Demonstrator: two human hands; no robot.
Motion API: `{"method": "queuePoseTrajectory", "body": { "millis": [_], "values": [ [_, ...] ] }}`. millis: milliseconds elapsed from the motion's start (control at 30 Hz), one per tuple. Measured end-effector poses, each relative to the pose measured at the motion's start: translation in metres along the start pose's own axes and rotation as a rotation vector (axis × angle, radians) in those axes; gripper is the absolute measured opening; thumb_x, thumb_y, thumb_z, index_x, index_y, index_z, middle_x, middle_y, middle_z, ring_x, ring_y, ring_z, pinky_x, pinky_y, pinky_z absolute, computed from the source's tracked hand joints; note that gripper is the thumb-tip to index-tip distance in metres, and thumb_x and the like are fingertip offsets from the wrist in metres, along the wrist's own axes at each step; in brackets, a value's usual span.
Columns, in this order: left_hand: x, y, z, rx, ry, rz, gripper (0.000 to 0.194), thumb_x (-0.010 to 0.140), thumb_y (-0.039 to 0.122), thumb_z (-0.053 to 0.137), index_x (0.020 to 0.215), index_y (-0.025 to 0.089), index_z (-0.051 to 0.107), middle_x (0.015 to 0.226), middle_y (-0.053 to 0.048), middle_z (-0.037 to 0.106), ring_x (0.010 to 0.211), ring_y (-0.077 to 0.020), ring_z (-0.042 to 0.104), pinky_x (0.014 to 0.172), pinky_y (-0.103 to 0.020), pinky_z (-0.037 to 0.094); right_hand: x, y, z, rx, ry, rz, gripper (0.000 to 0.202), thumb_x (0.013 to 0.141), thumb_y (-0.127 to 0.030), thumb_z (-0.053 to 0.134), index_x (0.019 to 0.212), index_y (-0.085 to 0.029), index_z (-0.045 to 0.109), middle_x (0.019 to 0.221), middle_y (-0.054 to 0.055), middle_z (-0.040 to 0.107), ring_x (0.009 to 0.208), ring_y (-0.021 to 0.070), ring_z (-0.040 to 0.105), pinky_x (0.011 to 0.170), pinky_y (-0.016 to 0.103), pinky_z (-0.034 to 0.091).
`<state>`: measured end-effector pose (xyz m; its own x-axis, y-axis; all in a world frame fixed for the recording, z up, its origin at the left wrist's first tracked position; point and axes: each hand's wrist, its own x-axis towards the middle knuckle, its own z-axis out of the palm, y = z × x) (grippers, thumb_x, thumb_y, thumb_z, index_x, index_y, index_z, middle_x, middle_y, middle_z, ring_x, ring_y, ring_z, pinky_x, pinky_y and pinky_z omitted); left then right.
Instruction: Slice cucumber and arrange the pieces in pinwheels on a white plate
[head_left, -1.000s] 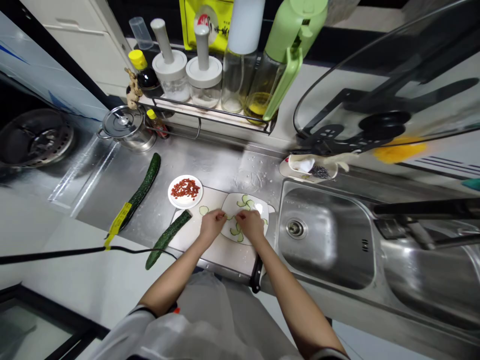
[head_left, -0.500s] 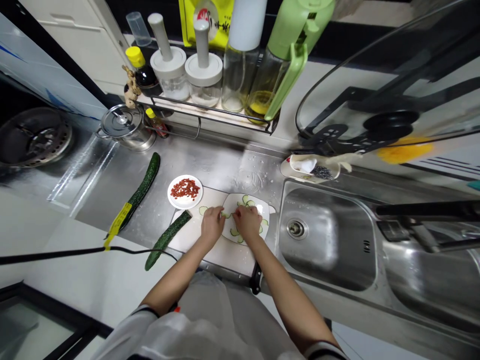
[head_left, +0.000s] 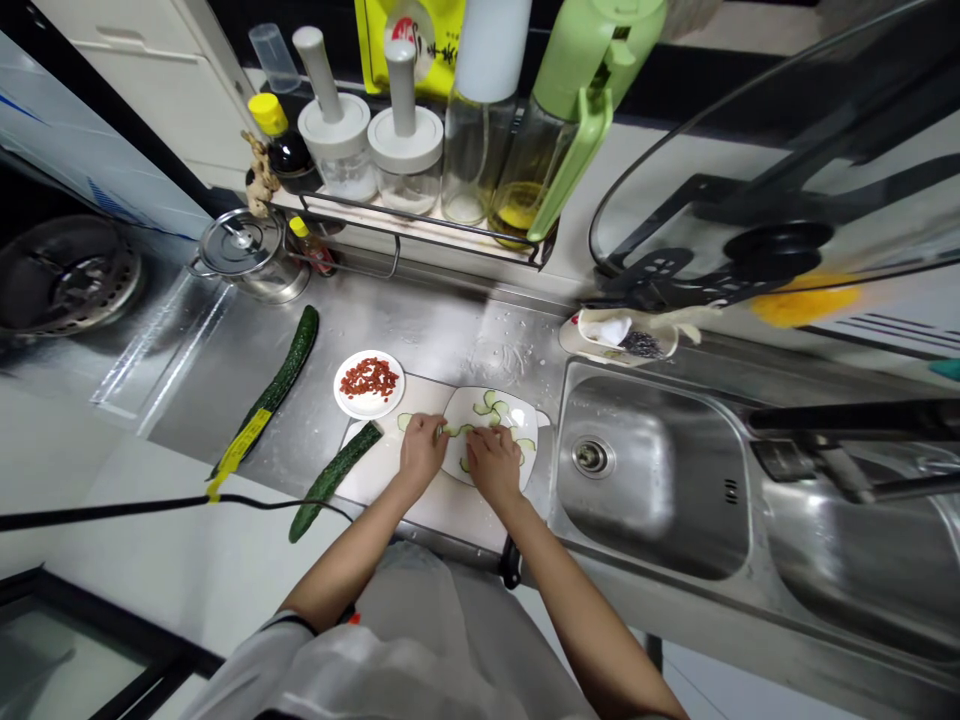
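Now pinching a thin cucumber slice (head_left: 451,431) in the grip of the left hand (head_left: 423,447), by the left rim of a white plate (head_left: 456,408). Holding the right hand (head_left: 493,458) low over the plate, beside more slices (head_left: 490,403); cannot tell whether pinching anything there. Working above a cutting board (head_left: 461,512), near a cut cucumber (head_left: 331,483) and a dish (head_left: 373,409) of red pieces (head_left: 369,378).

The left forearm (head_left: 351,548) and right forearm (head_left: 581,605) reach over the counter's (head_left: 427,310) front edge, slanting inward. The left hand (head_left: 422,450) bends its fingers toward the right hand (head_left: 495,462), whose back faces up, fingers bent, the two near but apart.
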<state>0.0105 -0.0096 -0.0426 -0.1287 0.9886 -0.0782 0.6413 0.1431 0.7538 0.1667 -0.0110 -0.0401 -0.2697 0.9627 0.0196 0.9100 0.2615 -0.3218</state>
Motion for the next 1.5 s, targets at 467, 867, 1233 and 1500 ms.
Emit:
{"method": "queuePoseTrajectory", "body": {
  "millis": [467, 867, 1233, 1500],
  "values": [
    [0.003, -0.001, 0.002, -0.002, 0.001, 0.006, 0.023, 0.081, 0.018, 0.056, 0.103, 0.02, 0.063, 0.097, -0.008, 0.054, 0.093, -0.019, 0.056, 0.089, -0.034, 0.047, -0.003, 0.0, 0.006, -0.06, -0.023, -0.01, 0.031, 0.091, -0.025, 0.041, 0.115, -0.023, 0.06, 0.112, 0.01, 0.061, 0.115, 0.0286, 0.037, 0.084, 0.04, 0.029],
    [0.002, -0.015, -0.027, 0.22, 0.089, -0.095, 0.032, 0.081, 0.016, 0.052, 0.112, 0.015, 0.058, 0.105, -0.011, 0.054, 0.091, -0.0209, 0.056, 0.086, -0.034, 0.046, -0.017, -0.006, -0.01, 0.011, 0.069, 0.02, 0.024, 0.087, -0.025, 0.051, 0.107, -0.023, 0.065, 0.11, 0.006, 0.063, 0.11, 0.027, 0.039, 0.083, 0.038, 0.031],
    [0.008, -0.005, -0.033, 0.489, -0.031, -0.231, 0.024, 0.082, 0.015, 0.048, 0.105, 0.01, 0.054, 0.105, -0.016, 0.052, 0.087, -0.0213, 0.056, 0.073, -0.031, 0.046, -0.048, -0.017, -0.023, 0.064, 0.069, 0.038, 0.018, 0.087, -0.022, 0.053, 0.1, -0.024, 0.066, 0.105, 0.005, 0.063, 0.108, 0.0264, 0.042, 0.079, 0.036, 0.034],
    [0.003, -0.001, -0.032, 0.624, -0.066, -0.256, 0.026, 0.087, 0.024, 0.045, 0.11, 0.015, 0.051, 0.111, -0.015, 0.049, 0.083, -0.0206, 0.06, 0.062, -0.027, 0.045, -0.063, -0.018, -0.021, 0.061, 0.017, 0.061, 0.019, 0.085, -0.021, 0.056, 0.1, -0.025, 0.066, 0.108, 0.005, 0.062, 0.11, 0.0267, 0.04, 0.076, 0.034, 0.035]
  ]
}}
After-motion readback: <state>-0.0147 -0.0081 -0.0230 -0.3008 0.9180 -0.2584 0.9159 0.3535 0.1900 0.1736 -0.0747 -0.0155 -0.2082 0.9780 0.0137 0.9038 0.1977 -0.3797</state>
